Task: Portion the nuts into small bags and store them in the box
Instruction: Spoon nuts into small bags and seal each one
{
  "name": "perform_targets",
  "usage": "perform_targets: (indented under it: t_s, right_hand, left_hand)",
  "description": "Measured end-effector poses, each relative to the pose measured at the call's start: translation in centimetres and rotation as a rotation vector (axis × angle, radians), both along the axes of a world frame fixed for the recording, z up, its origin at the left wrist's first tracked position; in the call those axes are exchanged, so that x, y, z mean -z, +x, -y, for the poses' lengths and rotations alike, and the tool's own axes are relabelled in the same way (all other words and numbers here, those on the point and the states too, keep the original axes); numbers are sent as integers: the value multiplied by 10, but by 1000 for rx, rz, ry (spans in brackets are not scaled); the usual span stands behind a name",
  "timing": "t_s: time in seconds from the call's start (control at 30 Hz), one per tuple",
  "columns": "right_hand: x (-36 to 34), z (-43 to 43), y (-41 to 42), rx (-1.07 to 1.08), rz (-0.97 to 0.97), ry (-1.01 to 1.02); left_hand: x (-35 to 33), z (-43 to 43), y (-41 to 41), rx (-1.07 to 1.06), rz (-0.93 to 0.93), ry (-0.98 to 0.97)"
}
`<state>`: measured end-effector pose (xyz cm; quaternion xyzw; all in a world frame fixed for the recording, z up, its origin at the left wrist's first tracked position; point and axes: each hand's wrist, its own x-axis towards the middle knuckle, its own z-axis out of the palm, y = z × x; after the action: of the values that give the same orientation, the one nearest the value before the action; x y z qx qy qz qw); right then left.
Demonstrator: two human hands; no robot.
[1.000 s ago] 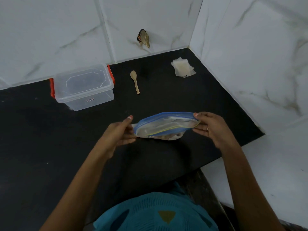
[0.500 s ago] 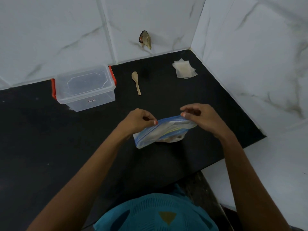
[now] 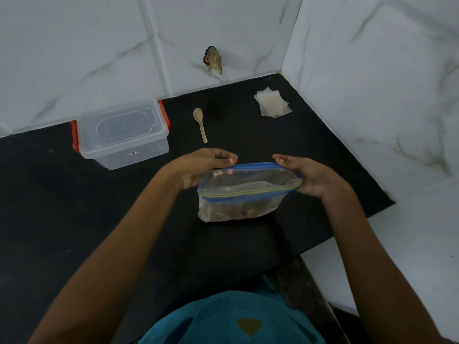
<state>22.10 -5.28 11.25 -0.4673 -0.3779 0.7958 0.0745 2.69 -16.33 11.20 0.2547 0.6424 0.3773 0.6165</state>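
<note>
Your left hand (image 3: pixel 198 167) and right hand (image 3: pixel 313 177) pinch the zip bag (image 3: pixel 243 192) mouth apart. Slack sides may fold; nuts (image 3: pixel 238 211) could spill onto the countertop (image 3: pixel 74 207).

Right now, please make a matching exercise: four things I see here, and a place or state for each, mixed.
1 zip bag of nuts
2 wooden spoon
3 plastic box
4 small bags

a lid on, by back wall
b far right corner
c held by left hand and right hand
d between plastic box and small bags

Pairs: 1-c, 2-d, 3-a, 4-b
</note>
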Motion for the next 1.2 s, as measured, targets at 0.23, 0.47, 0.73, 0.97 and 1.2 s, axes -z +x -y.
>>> perform_targets:
  t_s: [0.23, 0.47, 0.73, 0.97, 1.2]
  right_hand:
    - [8, 3, 6, 70, -78, 86]
    - [9, 15, 20, -116, 418, 919]
    - [10, 29, 19, -66, 491, 1045]
    - [4, 23, 30, 52, 520, 1214]
    - [13, 23, 34, 193, 356, 583]
  left_hand:
    - [4, 7, -1, 148, -196, 66]
    - [21, 33, 9, -22, -801, 38]
    - [19, 42, 17, -230, -817, 85]
    - [1, 48, 11, -274, -885, 255]
    - [15, 49, 13, -257, -853, 181]
